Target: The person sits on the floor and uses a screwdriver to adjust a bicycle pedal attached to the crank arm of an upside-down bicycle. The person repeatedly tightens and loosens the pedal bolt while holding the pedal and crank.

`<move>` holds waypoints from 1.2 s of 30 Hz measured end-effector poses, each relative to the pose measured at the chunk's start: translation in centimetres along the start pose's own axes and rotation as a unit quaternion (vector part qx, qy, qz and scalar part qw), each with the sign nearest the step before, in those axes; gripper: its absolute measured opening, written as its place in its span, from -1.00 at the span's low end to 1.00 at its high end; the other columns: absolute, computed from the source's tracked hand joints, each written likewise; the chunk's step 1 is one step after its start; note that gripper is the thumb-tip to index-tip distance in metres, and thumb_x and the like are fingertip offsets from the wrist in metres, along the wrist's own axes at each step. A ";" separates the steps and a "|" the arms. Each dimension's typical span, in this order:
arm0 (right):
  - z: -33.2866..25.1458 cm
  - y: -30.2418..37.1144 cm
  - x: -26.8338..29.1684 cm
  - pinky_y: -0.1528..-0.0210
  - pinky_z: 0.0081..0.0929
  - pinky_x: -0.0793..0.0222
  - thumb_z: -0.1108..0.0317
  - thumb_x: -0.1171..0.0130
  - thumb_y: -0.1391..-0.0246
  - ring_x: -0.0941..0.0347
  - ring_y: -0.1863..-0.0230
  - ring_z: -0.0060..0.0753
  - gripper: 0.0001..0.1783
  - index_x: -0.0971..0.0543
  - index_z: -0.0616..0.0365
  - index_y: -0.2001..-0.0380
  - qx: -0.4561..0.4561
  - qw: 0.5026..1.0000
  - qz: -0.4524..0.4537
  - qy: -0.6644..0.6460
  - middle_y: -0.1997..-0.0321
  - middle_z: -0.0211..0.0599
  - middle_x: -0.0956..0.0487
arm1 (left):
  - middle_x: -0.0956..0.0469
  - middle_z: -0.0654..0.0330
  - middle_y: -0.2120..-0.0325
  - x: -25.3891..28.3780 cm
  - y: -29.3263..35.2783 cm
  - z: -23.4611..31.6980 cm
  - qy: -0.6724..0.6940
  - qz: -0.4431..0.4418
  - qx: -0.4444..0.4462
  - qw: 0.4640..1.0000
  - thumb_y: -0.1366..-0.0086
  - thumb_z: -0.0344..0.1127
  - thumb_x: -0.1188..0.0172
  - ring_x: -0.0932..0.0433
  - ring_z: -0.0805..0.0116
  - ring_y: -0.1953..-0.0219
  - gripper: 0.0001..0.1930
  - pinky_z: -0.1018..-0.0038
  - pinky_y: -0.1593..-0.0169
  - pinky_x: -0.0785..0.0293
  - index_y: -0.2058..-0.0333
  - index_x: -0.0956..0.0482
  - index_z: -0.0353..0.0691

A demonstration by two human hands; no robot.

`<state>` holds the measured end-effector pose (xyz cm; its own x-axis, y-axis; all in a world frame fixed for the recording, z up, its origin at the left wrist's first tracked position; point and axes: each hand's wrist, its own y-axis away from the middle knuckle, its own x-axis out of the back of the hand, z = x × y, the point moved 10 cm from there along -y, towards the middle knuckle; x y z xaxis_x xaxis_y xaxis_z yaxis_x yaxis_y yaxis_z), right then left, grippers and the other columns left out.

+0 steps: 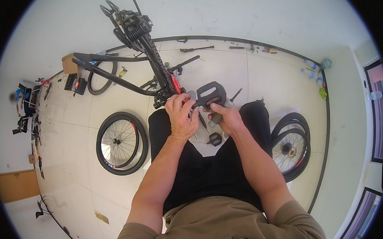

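A black pedal (220, 90) sits between the left hand (181, 115), pinching its axle end, and the right hand (229, 118), gripping its body from the near side. Probably light, rigid and hard to break, it should hold best by the broad frame; the axle may prove slick.

The black pedal (209, 101) is held up between the left hand (182, 116) and the right hand (228, 117), its broad, round-cornered body tilted, with a long opening through the upper part. Its short dark spindle (195, 105) points left and slightly down into the left fingertips, while the right thumb lies against the body's lower edge. Just below, a grey-brown rounded piece (216, 118), perhaps a handle or tube, though the fingers cover much of it, sits in the right hand with its blunt end toward the lower left.
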<state>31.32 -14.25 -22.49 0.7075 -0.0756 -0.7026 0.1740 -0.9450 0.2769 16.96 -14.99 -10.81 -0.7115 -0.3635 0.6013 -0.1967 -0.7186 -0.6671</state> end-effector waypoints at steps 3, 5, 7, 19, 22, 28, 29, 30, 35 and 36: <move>-0.1 0.1 -0.1 0.25 -0.33 -0.42 0.46 -0.29 -0.14 -0.62 0.13 -0.22 -0.78 -0.54 0.10 0.14 -0.004 1.000 0.003 -0.006 0.13 -0.30 -0.63 | -0.51 0.13 0.10 0.0 -0.2 0.1 -0.006 -0.009 -0.004 1.000 0.09 -0.47 -0.35 -0.38 -0.01 -0.02 -0.65 0.12 -0.12 -0.23 0.24 -0.57 -0.20; 0.0 0.1 0.0 0.25 -0.32 -0.42 0.46 -0.29 -0.14 -0.61 0.13 -0.21 -0.79 -0.55 0.10 0.15 -0.005 1.000 0.006 -0.008 0.13 -0.29 -0.63 | -0.52 0.13 0.11 0.0 -0.3 0.1 -0.002 -0.016 -0.007 1.000 0.09 -0.44 -0.36 -0.39 -0.01 -0.02 -0.65 0.12 -0.12 -0.23 0.24 -0.57 -0.21; 0.0 0.1 -0.1 0.25 -0.32 -0.42 0.46 -0.29 -0.14 -0.61 0.14 -0.22 -0.79 -0.55 0.11 0.16 -0.005 1.000 0.007 -0.011 0.14 -0.29 -0.63 | -0.52 0.13 0.11 0.2 -0.9 0.3 0.002 -0.033 -0.017 0.999 0.09 -0.41 -0.36 -0.39 0.00 -0.02 -0.66 0.11 -0.11 -0.24 0.24 -0.58 -0.21; -0.4 -0.2 -0.6 0.32 -0.41 -0.44 0.52 -0.31 -0.10 -0.62 0.23 -0.32 -0.76 -0.56 0.14 0.15 0.007 0.999 0.018 -0.039 0.21 -0.29 -0.65 | -0.57 0.18 0.16 -0.1 -3.8 0.9 -0.027 -0.151 -0.021 0.988 0.06 -0.40 -0.32 -0.42 0.10 -0.01 -0.84 0.17 -0.08 -0.30 0.43 -0.68 -0.25; -0.6 -0.2 -0.5 0.34 -0.42 -0.45 0.51 -0.32 -0.10 -0.62 0.24 -0.33 -0.77 -0.56 0.14 0.15 0.008 0.999 0.024 -0.033 0.21 -0.29 -0.66 | -0.60 0.24 0.18 -0.4 -4.0 0.7 -0.018 -0.162 -0.002 0.987 0.06 -0.41 -0.32 -0.43 0.14 0.01 -0.85 0.18 -0.07 -0.30 0.44 -0.69 -0.25; -0.7 -0.3 -0.3 0.35 -0.41 -0.45 0.51 -0.33 -0.10 -0.62 0.26 -0.34 -0.77 -0.57 0.13 0.16 0.013 0.999 0.018 -0.034 0.21 -0.28 -0.66 | -0.62 0.32 0.21 -0.6 -4.2 1.0 -0.020 -0.163 -0.015 0.986 0.08 -0.43 -0.32 -0.44 0.15 0.04 -0.85 0.20 -0.06 -0.30 0.45 -0.68 -0.24; -0.7 -0.3 -0.2 0.35 -0.41 -0.45 0.51 -0.33 -0.10 -0.62 0.26 -0.34 -0.77 -0.57 0.13 0.16 0.014 0.999 0.017 -0.036 0.21 -0.28 -0.66 | -0.63 0.32 0.21 -0.7 -4.3 1.2 -0.022 -0.163 -0.019 0.986 0.08 -0.43 -0.32 -0.45 0.15 0.04 -0.85 0.20 -0.06 -0.30 0.45 -0.68 -0.25; -0.8 -0.3 -0.3 0.35 -0.41 -0.45 0.52 -0.33 -0.10 -0.61 0.26 -0.34 -0.77 -0.56 0.13 0.17 0.014 0.999 0.021 -0.036 0.21 -0.28 -0.66 | -0.63 0.32 0.22 -0.6 -4.3 1.3 -0.027 -0.159 -0.022 0.987 0.09 -0.43 -0.33 -0.45 0.15 0.05 -0.85 0.20 -0.06 -0.30 0.45 -0.67 -0.25; -0.9 -0.4 -0.4 0.29 -0.40 -0.45 0.46 -0.31 -0.13 -0.61 0.20 -0.28 -0.79 -0.56 0.17 0.16 0.019 1.000 0.012 -0.012 0.17 -0.26 -0.64 | -0.64 0.32 0.24 -0.5 -4.2 1.1 -0.043 -0.138 -0.021 0.989 0.09 -0.42 -0.34 -0.46 0.15 0.07 -0.84 0.20 -0.05 -0.30 0.45 -0.67 -0.25; -0.9 -0.3 -0.5 0.32 -0.41 -0.45 0.48 -0.32 -0.11 -0.61 0.23 -0.30 -0.79 -0.56 0.17 0.17 0.017 1.000 0.014 -0.020 0.19 -0.25 -0.64 | -0.64 0.31 0.24 -0.6 -4.2 0.8 -0.040 -0.146 0.001 0.988 0.08 -0.42 -0.35 -0.47 0.15 0.07 -0.84 0.20 -0.05 -0.31 0.44 -0.68 -0.25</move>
<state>31.56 -13.61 -21.63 0.6834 -0.1140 -0.7211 0.1303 -0.9528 0.2741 18.75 -12.21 -8.07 -0.5687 -0.1862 0.8012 -0.3845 -0.8009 -0.4590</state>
